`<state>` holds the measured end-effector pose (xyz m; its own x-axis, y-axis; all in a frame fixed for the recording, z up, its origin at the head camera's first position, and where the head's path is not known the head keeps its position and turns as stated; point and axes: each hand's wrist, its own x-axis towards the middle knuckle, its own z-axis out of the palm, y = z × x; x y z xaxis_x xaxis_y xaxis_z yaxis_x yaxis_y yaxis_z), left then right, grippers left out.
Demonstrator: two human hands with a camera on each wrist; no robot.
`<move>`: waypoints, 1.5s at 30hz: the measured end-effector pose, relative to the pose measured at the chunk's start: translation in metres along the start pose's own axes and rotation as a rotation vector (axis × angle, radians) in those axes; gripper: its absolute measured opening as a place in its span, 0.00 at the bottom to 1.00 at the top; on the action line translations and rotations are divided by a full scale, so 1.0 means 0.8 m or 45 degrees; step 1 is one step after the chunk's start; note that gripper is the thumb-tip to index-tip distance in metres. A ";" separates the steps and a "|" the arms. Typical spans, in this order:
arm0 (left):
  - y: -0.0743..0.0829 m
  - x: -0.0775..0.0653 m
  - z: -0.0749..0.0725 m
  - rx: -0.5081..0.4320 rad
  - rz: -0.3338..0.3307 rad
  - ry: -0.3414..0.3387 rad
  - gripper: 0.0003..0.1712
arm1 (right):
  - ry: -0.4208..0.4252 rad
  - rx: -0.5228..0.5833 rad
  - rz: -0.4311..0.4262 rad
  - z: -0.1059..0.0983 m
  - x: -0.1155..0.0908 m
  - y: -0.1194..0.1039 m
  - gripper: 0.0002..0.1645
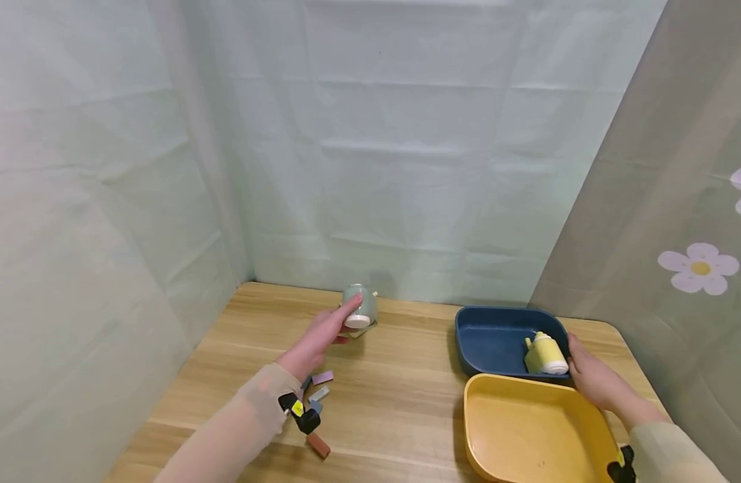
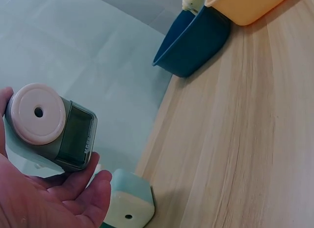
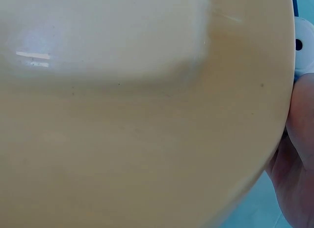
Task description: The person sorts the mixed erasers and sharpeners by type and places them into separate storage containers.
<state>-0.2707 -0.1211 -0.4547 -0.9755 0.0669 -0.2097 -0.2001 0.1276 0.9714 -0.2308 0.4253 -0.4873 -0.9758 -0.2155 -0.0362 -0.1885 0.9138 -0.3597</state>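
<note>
Left hand [image 1: 322, 335]: holds the green sharpener [image 2: 54, 125], thumb on one side, fingers beneath, grip fitted to the body; looks raised off the worktop [image 1: 407, 389].
Green sharpener: sits in that grip, well left of the blue bin [image 1: 494, 339].
Right hand [image 1: 595, 379]: lies against the right-hand wall of the blue bin; cannot tell whether gripping the rim or merely resting there.
Yellow sharpener [image 1: 544, 352]: lies inside the blue bin, toward the near right corner.
Mint sharpener [image 2: 130, 196]: stands well left of the blue bin, very near the left hand; cannot tell if touching.
Yellow bin [image 1: 527, 429]: sits just in front of the blue bin.
Blocks [image 1: 323, 378]: lie scattered left of the blue bin and nearer the wearer.
Slip risk: could drop the green sharpener, given smooth, rounded sides and any loosening of the thumb.
Knock risk: could topple the mint sharpener with a low sideways sweep, being so close.
Shift risk: could slide or tilt the blue bin through an uneven push on one wall, rolling the yellow sharpener and nudging the yellow bin.
Clip risk: could catch the rim on any low pass above the blue bin.
</note>
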 end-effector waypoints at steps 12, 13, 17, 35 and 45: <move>0.010 0.001 0.002 -0.039 -0.023 -0.018 0.47 | -0.008 0.013 -0.003 -0.003 0.002 -0.001 0.37; 0.010 0.001 0.002 -0.040 -0.028 -0.020 0.47 | -0.008 0.013 -0.005 -0.002 0.002 -0.001 0.37; 0.013 0.004 0.004 -0.051 -0.009 -0.016 0.46 | -0.009 0.024 -0.009 -0.001 0.001 -0.001 0.37; 0.032 0.003 0.049 -0.071 0.077 -0.115 0.43 | 0.004 0.005 -0.012 0.002 0.001 0.003 0.37; 0.032 0.005 0.073 -0.103 0.075 -0.158 0.44 | 0.003 -0.008 -0.003 0.000 0.002 -0.001 0.37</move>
<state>-0.2741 -0.0599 -0.4370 -0.9680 0.1940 -0.1591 -0.1542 0.0400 0.9872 -0.2319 0.4247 -0.4871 -0.9757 -0.2165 -0.0330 -0.1912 0.9155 -0.3541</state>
